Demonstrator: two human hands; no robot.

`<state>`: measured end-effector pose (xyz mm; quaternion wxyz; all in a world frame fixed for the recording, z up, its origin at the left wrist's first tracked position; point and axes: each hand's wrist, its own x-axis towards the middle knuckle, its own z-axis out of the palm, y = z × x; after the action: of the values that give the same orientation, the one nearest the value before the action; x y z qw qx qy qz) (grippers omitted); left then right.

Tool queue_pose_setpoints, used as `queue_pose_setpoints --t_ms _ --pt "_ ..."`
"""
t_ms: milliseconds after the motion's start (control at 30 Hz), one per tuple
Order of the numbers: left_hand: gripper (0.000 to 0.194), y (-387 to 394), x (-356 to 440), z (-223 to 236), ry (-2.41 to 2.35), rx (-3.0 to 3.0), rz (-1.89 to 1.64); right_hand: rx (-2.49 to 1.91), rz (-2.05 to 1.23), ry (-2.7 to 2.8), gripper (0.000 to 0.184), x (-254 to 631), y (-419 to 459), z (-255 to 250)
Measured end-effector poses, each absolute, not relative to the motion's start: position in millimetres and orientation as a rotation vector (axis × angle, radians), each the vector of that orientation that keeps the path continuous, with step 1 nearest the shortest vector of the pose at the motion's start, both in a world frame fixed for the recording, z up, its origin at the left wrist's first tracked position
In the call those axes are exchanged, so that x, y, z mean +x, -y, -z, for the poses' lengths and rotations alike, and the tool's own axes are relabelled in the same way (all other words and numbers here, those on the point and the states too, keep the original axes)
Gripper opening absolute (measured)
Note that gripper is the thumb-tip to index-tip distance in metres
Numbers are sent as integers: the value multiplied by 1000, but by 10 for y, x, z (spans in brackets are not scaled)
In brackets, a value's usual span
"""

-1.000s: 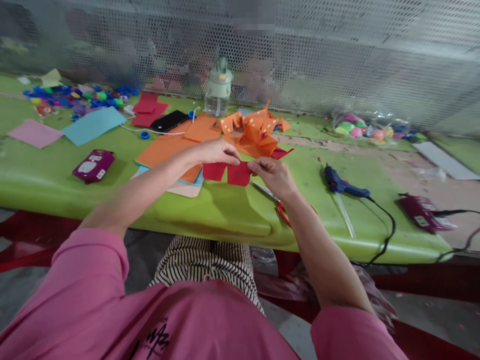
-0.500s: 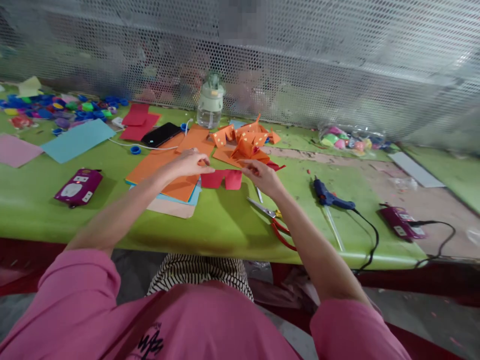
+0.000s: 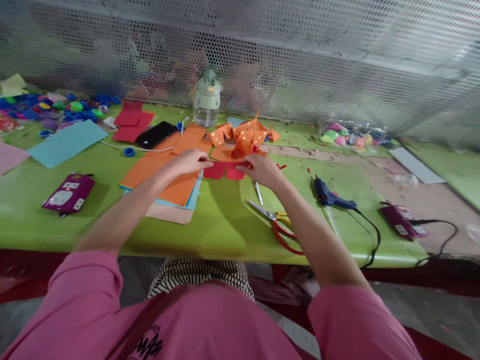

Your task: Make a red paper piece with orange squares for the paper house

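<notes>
A small red paper piece (image 3: pixel 215 171), with a slit in its lower edge, is stretched between my two hands above the green table. My left hand (image 3: pixel 194 161) pinches its left end, and my right hand (image 3: pixel 258 167) grips the right end. Just behind lie orange folded paper shapes with pale dots (image 3: pixel 252 136). Left of the red piece is a stack of orange sheets (image 3: pixel 170 186) over blue and pale ones. Scissors with red handles (image 3: pixel 275 217) rest partly under my right forearm, beside a pair with yellow handles (image 3: pixel 283 217).
A blue glue gun (image 3: pixel 332 196) and its cord lie at right, near a purple power box (image 3: pixel 401 220). Another purple box (image 3: pixel 69 193) sits at left. Behind are a phone (image 3: pixel 156 135), a water bottle (image 3: pixel 207 102) and a bag of colourful pieces (image 3: pixel 350 136).
My right hand has closed in on the red paper's right end, and both hands now hold it. The view has shifted slightly.
</notes>
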<state>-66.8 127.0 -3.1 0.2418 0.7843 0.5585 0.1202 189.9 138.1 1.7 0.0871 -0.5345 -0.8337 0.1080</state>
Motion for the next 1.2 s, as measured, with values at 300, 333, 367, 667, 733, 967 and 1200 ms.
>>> queue_pose_setpoints --t_ms 300,333,367,667,733,967,1200 --pt "39 -1416 -621 201 -1560 2164 -366 -1718 -193 2593 45 1818 -1415 13" --pt "47 -1391 -635 186 -1563 2158 -372 -1725 -187 2588 51 1829 -1409 -12" --pt "55 -1358 -656 159 -1569 2153 -385 -1741 -177 2577 57 1847 -1395 -49" --pt "28 -798 -1389 -286 -1955 2027 -693 -1518 -147 2253 41 2214 -525 -331" --pt "28 -650 -1639 -314 -2078 1984 -750 -1410 -269 2259 37 2241 -230 -189" --pt "30 -374 -2270 -223 -2322 1856 -812 -1217 -569 2255 25 2041 214 373" --pt "26 -169 -2294 -175 -2248 1764 -711 -1253 -642 2247 26 1803 277 406"
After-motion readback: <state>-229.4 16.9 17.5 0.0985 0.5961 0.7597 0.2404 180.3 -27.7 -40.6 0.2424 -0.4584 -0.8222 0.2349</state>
